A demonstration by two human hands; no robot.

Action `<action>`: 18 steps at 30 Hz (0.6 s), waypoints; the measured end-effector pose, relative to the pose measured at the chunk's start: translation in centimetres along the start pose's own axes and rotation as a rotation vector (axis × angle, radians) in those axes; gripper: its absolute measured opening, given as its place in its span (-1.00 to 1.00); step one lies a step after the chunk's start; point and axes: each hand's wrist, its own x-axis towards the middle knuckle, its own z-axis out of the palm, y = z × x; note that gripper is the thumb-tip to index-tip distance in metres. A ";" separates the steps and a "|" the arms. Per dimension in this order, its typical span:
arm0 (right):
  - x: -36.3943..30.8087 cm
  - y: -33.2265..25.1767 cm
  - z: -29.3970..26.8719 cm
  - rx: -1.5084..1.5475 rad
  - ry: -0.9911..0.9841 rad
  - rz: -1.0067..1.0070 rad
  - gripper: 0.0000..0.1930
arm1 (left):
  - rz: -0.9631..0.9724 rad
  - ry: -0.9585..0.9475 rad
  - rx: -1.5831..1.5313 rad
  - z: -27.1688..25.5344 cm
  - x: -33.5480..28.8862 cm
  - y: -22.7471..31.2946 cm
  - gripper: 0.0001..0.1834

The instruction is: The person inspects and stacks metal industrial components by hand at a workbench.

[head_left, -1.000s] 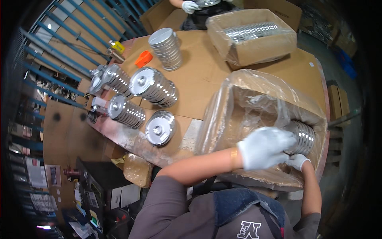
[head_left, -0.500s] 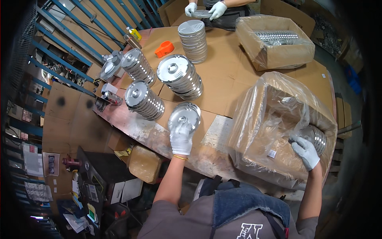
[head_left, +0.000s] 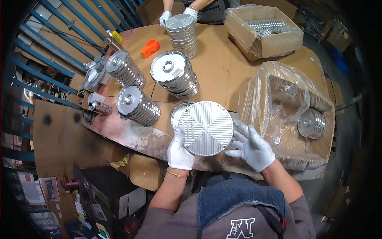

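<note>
Head view: the left hand is pinching a ribbed metal disc; beside it, the right hand is holding fingers spread.

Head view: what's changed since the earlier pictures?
The left hand, earlier down at the table, now holds up a ribbed disc. The right hand has left the near box, moving left to beside that disc, fingers spread. The co-worker's hands have come to the far stack. The orange object and far box stayed put.
</note>
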 end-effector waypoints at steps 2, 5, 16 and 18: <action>0.2 0.4 0.0 0.001 -0.009 0.054 -0.30 | -0.013 -0.032 0.002 -0.3 0.0 0.8 -0.58; 0.6 1.2 0.7 -0.001 0.034 0.013 -0.30 | 0.045 -0.084 0.134 0.0 -0.3 1.1 -0.58; -0.5 5.9 -3.6 0.569 0.137 -0.005 -0.39 | 0.740 -0.350 1.890 -5.0 4.7 -1.2 -0.62; -0.3 5.7 -2.7 0.593 0.085 -0.002 -0.40 | 0.905 -0.312 2.160 -8.1 5.7 -1.4 -0.65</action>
